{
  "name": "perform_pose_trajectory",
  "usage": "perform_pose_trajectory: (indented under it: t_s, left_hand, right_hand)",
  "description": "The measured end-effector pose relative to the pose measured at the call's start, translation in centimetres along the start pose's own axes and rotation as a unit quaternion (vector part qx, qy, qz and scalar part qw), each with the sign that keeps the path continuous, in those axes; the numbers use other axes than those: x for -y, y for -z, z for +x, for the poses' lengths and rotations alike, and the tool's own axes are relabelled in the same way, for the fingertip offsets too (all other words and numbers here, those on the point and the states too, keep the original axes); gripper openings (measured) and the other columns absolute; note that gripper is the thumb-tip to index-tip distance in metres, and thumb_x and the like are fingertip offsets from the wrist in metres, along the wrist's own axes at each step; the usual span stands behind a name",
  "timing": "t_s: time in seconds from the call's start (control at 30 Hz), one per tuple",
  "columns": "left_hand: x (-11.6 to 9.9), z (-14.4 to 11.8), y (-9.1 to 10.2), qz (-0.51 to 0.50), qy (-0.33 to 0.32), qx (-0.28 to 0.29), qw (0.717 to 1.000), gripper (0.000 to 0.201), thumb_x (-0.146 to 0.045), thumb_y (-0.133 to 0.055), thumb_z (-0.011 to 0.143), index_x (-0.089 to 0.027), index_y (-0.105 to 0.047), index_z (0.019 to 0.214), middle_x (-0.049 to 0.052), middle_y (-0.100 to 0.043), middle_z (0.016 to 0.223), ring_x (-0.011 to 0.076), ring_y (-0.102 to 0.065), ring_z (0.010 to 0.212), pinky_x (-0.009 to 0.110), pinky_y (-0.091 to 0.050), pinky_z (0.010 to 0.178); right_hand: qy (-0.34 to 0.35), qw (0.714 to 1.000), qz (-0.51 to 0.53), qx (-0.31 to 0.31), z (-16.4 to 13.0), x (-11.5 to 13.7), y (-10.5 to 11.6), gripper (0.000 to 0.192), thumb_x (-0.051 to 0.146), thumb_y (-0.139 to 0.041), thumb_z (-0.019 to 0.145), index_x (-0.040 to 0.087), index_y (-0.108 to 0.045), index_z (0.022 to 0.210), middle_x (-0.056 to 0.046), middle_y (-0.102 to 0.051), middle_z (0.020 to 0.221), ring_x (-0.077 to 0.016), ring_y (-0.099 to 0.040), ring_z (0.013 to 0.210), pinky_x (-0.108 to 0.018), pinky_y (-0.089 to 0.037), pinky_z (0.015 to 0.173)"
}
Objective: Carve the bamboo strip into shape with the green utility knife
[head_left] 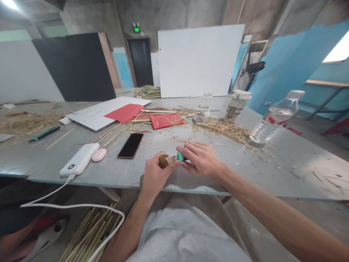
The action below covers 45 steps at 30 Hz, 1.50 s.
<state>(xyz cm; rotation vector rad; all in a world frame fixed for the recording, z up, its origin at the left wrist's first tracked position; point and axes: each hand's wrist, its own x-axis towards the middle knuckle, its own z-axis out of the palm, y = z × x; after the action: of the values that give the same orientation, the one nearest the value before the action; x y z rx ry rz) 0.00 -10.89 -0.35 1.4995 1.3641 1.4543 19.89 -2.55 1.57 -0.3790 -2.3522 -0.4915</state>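
Both hands on a cutter and a bamboo piece at the near table edge.

My left hand pinches a short bamboo piece; my right hand closes around a green-handled utility knife, blade against the bamboo. Black phone and white power bank lie left. I read no lettering on the water bottle label; the green door sign is illegible.

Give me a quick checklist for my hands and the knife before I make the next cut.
1. Left hand grips the bamboo piece: ok.
2. Right hand holds the green-handled knife: ok.
3. Blade edge direction: cannot tell.
4. Left fingers clear of the blade: not ok, they sit right beside it.
5. Phone lies apart from the hands: ok.
6. Work sits over the table near its front edge: ok.
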Motion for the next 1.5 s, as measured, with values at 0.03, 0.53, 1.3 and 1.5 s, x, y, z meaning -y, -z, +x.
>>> perform_pose_trajectory:
  t_s: [0.03,0.53,1.3,1.5]
  left_hand:
    - [0.0,0.0,0.0,0.001,0.0,-0.002,1.0,0.057,-0.058,-0.08,0.085,-0.023,-0.038,0.067,-0.008,-0.03,0.063,0.0113,-0.028,0.061,0.025,-0.024,0.057]
    - [0.3,0.5,-0.4,0.027,0.007,-0.041,0.999,0.056,-0.055,-0.073,0.087,-0.023,-0.033,0.063,-0.008,-0.027,0.059,0.01,-0.027,0.058,0.025,-0.024,0.054]
    - [0.1,-0.4,-0.4,0.038,-0.013,-0.034,0.999,0.051,-0.059,-0.075,0.088,-0.021,-0.047,0.069,-0.008,-0.032,0.062,0.011,-0.03,0.061,0.025,-0.026,0.058]
    - [0.1,-0.3,-0.4,0.032,-0.008,-0.036,0.999,0.052,-0.061,-0.076,0.087,-0.021,-0.049,0.067,-0.007,-0.034,0.061,0.0111,-0.03,0.061,0.026,-0.026,0.056]
  right_hand:
    - [-0.001,1.0,-0.003,-0.001,0.0,0.0,0.0,0.037,0.047,-0.04,0.114,0.02,-0.066,0.112,-0.004,-0.068,0.083,-0.019,-0.059,0.072,-0.034,-0.039,0.066]
    - [-0.053,0.997,-0.007,-0.051,0.0,-0.1,-0.3,0.034,0.046,-0.044,0.114,0.017,-0.062,0.117,-0.004,-0.071,0.086,-0.0182,-0.063,0.072,-0.032,-0.043,0.066]
    - [0.001,1.0,0.015,-0.017,0.0,-0.3,-0.3,0.045,0.052,-0.035,0.116,0.018,-0.064,0.113,-0.004,-0.069,0.084,-0.0177,-0.06,0.072,-0.032,-0.042,0.067]
    - [-0.005,1.0,-0.004,-0.025,0.0,-0.1,-0.2,0.043,0.049,-0.038,0.116,0.018,-0.065,0.106,-0.004,-0.068,0.081,-0.0175,-0.057,0.069,-0.033,-0.039,0.065]
